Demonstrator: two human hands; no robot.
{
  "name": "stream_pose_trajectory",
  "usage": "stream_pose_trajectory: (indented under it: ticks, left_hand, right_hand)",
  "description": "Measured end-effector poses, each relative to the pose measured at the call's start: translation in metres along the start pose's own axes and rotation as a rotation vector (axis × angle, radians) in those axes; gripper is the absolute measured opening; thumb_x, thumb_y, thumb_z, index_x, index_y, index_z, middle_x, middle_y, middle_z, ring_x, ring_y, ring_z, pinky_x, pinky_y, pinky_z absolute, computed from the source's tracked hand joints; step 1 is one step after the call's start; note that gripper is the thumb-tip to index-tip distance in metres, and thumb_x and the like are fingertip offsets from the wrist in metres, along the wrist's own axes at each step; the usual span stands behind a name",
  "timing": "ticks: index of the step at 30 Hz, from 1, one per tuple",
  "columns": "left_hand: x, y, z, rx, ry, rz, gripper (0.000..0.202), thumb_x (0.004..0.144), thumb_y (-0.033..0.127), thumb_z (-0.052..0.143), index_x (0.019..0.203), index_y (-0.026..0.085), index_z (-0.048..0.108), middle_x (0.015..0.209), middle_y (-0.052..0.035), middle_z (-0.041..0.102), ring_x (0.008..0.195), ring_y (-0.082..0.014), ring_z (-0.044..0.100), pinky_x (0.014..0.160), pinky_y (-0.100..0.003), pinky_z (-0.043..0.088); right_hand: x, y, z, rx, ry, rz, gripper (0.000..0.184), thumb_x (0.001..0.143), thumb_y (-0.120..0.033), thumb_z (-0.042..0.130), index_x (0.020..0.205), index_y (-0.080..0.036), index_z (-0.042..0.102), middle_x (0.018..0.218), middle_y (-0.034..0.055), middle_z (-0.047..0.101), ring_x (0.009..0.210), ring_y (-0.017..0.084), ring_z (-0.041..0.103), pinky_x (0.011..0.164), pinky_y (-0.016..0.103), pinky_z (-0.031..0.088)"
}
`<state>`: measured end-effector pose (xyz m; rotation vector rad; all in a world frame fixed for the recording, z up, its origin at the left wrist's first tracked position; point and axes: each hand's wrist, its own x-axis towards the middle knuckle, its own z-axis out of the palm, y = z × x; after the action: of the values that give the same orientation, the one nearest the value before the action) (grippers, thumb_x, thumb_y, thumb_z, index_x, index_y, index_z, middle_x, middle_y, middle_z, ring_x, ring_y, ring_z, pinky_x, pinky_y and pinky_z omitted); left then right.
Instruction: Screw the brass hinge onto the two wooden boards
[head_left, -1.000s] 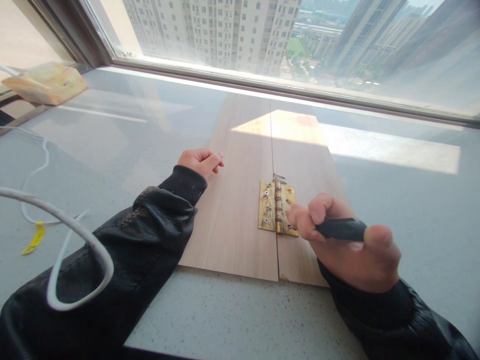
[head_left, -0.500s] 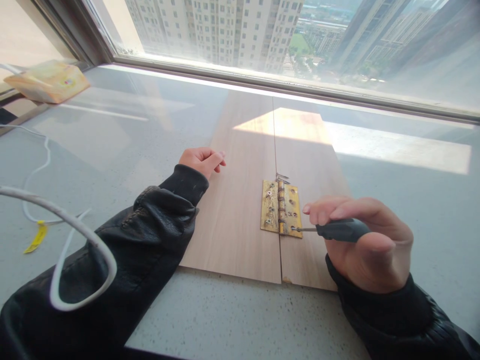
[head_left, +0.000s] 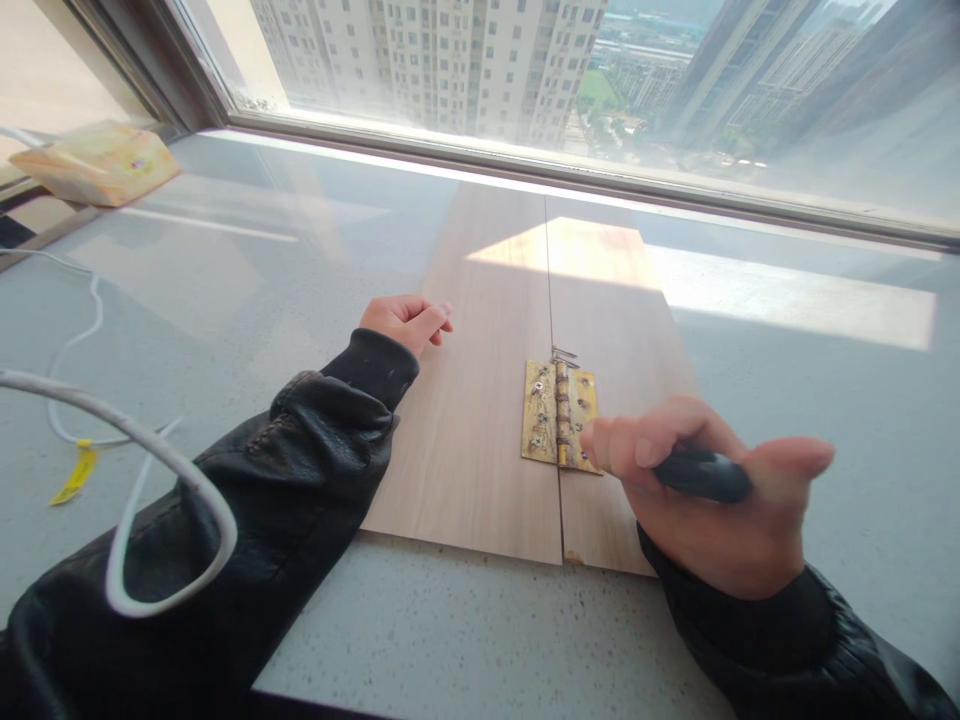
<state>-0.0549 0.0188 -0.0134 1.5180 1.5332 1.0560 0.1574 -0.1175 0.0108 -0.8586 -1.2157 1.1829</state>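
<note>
Two light wooden boards [head_left: 465,400] lie side by side on a grey stone sill, joined by a brass hinge [head_left: 559,428] across their seam. My right hand [head_left: 705,500] is closed round the black handle of a screwdriver [head_left: 701,474], whose tip is hidden behind my fingers at the hinge's lower right corner. My left hand [head_left: 405,320] rests at the left edge of the left board, fingers curled loosely against the wood and holding nothing I can see. A small loose bit of metal [head_left: 564,354] lies just above the hinge.
A white cable [head_left: 150,460] with a yellow tag [head_left: 71,474] loops over my left sleeve and the sill. A yellowish packet [head_left: 97,162] sits at the far left. The window frame [head_left: 525,165] runs along the back edge, with tower blocks beyond the glass.
My right hand has turned on the screwdriver: half a second ago the metal shaft showed at the hinge, now my fingers cover it again. The left hand and boards have stayed put.
</note>
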Motion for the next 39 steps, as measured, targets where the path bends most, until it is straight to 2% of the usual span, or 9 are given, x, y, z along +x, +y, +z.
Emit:
stream_pose_trajectory:
  ticks: [3,6,11,19,23,25,28,33,39]
  left_hand:
    - [-0.001,0.001,0.000,0.002,-0.001,-0.003,0.030,0.075,0.041,0.060,0.063,0.014,0.068,0.050,0.0022,0.056,0.044,-0.0065,0.036,0.046,-0.022,0.027]
    - [-0.001,0.001,0.000,0.012,0.005,-0.001,0.030,0.075,0.039,0.060,0.062,0.014,0.067,0.050,0.0021,0.055,0.045,-0.0069,0.037,0.046,-0.022,0.027]
    - [0.000,0.001,0.000,0.018,0.005,0.002,0.029,0.075,0.039,0.060,0.061,0.014,0.068,0.050,0.0016,0.056,0.045,-0.0070,0.038,0.047,-0.022,0.028]
    - [-0.001,0.002,0.000,0.025,0.005,0.001,0.028,0.075,0.037,0.059,0.061,0.015,0.068,0.050,0.0018,0.057,0.044,-0.0071,0.037,0.046,-0.022,0.028]
    - [-0.001,0.002,0.000,0.022,0.009,-0.007,0.028,0.075,0.037,0.059,0.061,0.015,0.067,0.050,0.0021,0.056,0.044,-0.0069,0.037,0.047,-0.022,0.027]
    - [-0.001,0.002,0.000,0.022,0.007,-0.007,0.028,0.075,0.037,0.060,0.061,0.015,0.067,0.050,0.0022,0.056,0.045,-0.0071,0.037,0.047,-0.022,0.028]
    - [-0.001,0.002,0.000,0.022,0.002,-0.004,0.028,0.076,0.038,0.059,0.061,0.015,0.067,0.050,0.0019,0.056,0.045,-0.0075,0.038,0.047,-0.023,0.027]
    - [-0.001,0.001,0.000,0.017,0.000,0.001,0.029,0.076,0.038,0.059,0.061,0.015,0.067,0.051,0.0015,0.056,0.046,-0.0079,0.039,0.047,-0.023,0.028]
    - [0.000,0.001,0.000,0.022,0.000,0.001,0.029,0.074,0.040,0.059,0.061,0.015,0.067,0.051,0.0003,0.057,0.045,-0.0086,0.039,0.047,-0.023,0.029]
  right_hand:
    - [0.001,-0.004,-0.002,0.013,-0.010,0.020,0.052,0.073,-0.076,0.047,0.080,-0.026,0.054,0.054,-0.0057,0.038,0.050,0.012,0.033,0.054,0.031,0.028]
    - [0.001,-0.002,-0.008,0.066,-0.017,-0.044,0.038,0.075,-0.060,0.061,0.077,-0.024,0.050,0.053,-0.0071,0.036,0.049,0.011,0.031,0.056,0.031,0.029]
    - [0.002,0.008,-0.024,-0.001,-0.116,-0.205,0.030,0.077,-0.051,0.065,0.082,-0.022,0.063,0.070,0.0000,0.058,0.066,0.016,0.050,0.067,0.037,0.040]
    - [0.004,0.014,-0.026,-0.090,-0.121,-0.319,0.040,0.079,-0.054,0.061,0.100,-0.022,0.072,0.079,0.0022,0.049,0.075,0.017,0.047,0.073,0.039,0.042]
    - [0.003,0.014,-0.025,-0.043,-0.059,-0.283,0.060,0.066,-0.058,0.072,0.110,-0.018,0.064,0.070,-0.0011,0.049,0.065,0.015,0.046,0.068,0.037,0.043]
    - [0.004,0.015,-0.027,0.013,-0.072,-0.262,0.055,0.062,-0.054,0.077,0.103,-0.020,0.062,0.071,-0.0019,0.052,0.064,0.015,0.047,0.069,0.037,0.044]
    - [0.006,0.017,-0.033,0.047,-0.148,-0.280,0.041,0.067,-0.052,0.074,0.091,-0.021,0.061,0.074,-0.0010,0.057,0.066,0.015,0.050,0.071,0.037,0.044]
    - [0.004,0.015,-0.031,-0.065,-0.254,-0.262,0.036,0.083,-0.053,0.056,0.097,-0.021,0.065,0.074,0.0021,0.060,0.071,0.018,0.052,0.072,0.041,0.043]
    - [0.002,0.007,-0.024,-0.183,-0.115,-0.210,0.042,0.088,-0.056,0.043,0.085,-0.023,0.069,0.080,0.0051,0.056,0.079,0.022,0.052,0.079,0.045,0.041]
